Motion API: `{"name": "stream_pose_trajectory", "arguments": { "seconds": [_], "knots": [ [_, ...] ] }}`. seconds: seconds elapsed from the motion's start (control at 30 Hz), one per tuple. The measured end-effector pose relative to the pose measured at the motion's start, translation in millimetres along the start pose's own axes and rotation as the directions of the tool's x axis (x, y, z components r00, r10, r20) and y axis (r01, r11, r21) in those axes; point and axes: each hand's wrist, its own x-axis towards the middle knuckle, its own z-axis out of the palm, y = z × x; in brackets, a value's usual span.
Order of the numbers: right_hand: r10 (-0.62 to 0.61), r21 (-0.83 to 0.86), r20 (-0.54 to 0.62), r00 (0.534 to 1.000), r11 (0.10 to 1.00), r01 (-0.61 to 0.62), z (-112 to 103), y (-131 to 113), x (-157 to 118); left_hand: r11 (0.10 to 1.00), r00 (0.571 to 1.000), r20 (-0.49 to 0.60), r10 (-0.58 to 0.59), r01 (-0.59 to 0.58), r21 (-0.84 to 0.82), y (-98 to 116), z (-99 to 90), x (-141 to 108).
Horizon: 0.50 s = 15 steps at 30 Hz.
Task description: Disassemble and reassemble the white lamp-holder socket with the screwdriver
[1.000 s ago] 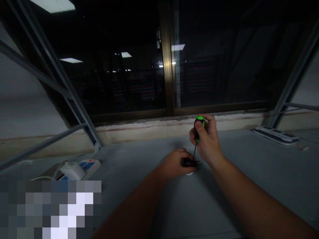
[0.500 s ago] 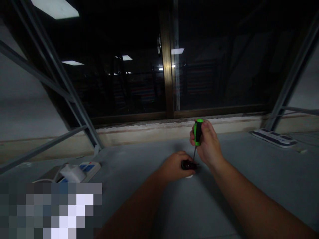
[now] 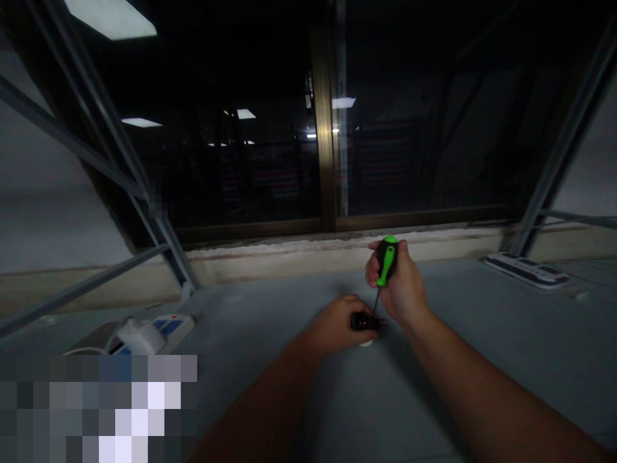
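My right hand point(image 3: 403, 283) is wrapped round the green and black handle of a screwdriver point(image 3: 387, 260). Its thin shaft points down, slightly tilted, and the tip meets a small dark, glossy object point(image 3: 364, 321) or ends right behind it; the exact contact is too dim to make out. My left hand point(image 3: 337, 326) grips that dark object between thumb and fingers, low over the grey tabletop point(image 3: 270, 360). Short thin prongs seem to stick out at the object's right end. A small white piece point(image 3: 366, 343) shows under my left thumb, mostly hidden.
A power strip point(image 3: 178, 326) with a white plug-in adapter point(image 3: 142, 335) lies at the left. Another power strip point(image 3: 526, 270) lies at the back right, with thin cables beside it. Metal frame posts point(image 3: 180, 260) rise at both sides before a dark window. The lower left corner is pixelated.
The screwdriver handle has turned, so its green strip now faces me, and its top leans slightly further right. My right fingers have shifted round it. My left hand stays nearly still.
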Motion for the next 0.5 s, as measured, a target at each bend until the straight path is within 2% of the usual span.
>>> {"name": "stream_pose_trajectory", "arguments": {
  "seconds": [0.1,0.2,0.33,0.43,0.5],
  "knots": [
    [0.030,0.053,0.024,0.999,0.998,-0.031,-1.6,-1.2,0.6,1.000,1.000,0.004,-0.001,0.001,-0.002,-0.4,0.2,-0.8],
    [-0.014,0.109,0.013,1.000,0.994,0.013,-2.8,-2.2,-0.5,1.000,1.000,0.004,0.001,0.000,-0.028,-0.3,0.4,-1.6],
    [-0.071,0.019,-0.039,0.997,0.997,0.072,-4.9,-0.1,-0.5,0.999,1.000,-0.002,0.004,-0.004,-0.034,1.0,-0.1,-1.8],
    [-0.013,-0.053,0.017,1.000,0.999,0.014,-6.7,0.8,1.6,0.999,1.000,0.003,0.002,-0.002,-0.038,2.3,-0.8,-1.7],
    [0.051,-0.029,0.071,0.996,0.998,-0.049,-7.0,0.0,2.7,0.999,1.000,0.006,0.002,-0.002,-0.036,2.7,-1.1,-1.7]
  ]
}}
